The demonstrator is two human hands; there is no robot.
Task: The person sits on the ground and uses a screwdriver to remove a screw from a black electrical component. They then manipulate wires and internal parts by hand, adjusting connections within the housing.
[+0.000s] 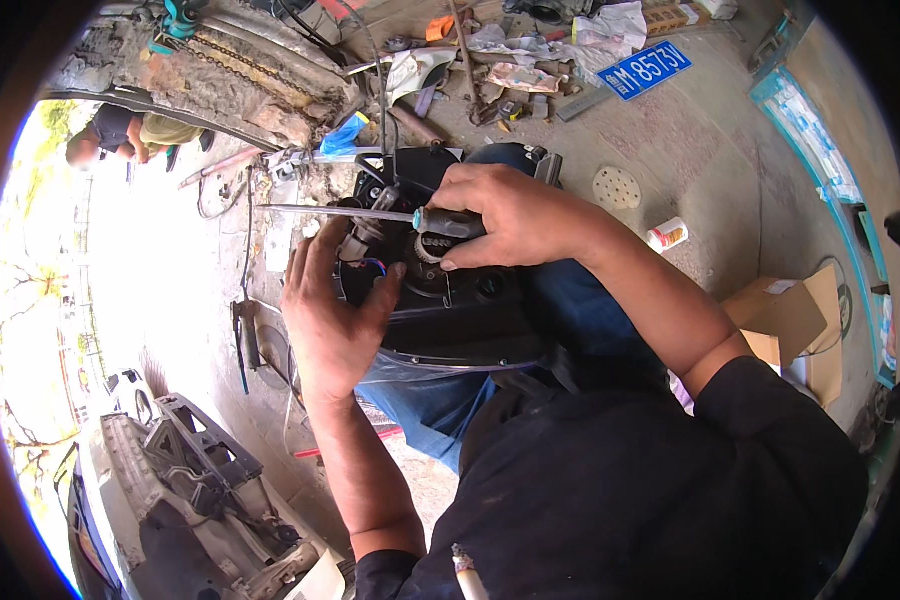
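Note:
A black plastic housing (457, 322), apparently the back of a vehicle headlamp, lies across my lap with its rear openings facing up. My right hand (514, 214) holds a screwdriver (345, 213) by its dark handle, its long shaft pointing left above the housing. Beneath that handle sits a toothed round ring (422, 249), close to my right thumb tip. My left hand (337, 307) is at the housing's left side, thumb and fingers spread around a grey fitting (355, 248) with thin coloured wires (375, 264); whether it grips the fitting is unclear.
Rags, scraps and a tape measure (510, 111) litter the floor ahead, beside a blue licence plate (645, 71). At right are a white bottle (667, 235) and an open cardboard box (784, 322). Stripped vehicle parts (195, 480) stand lower left. Another person (131, 135) crouches at upper left.

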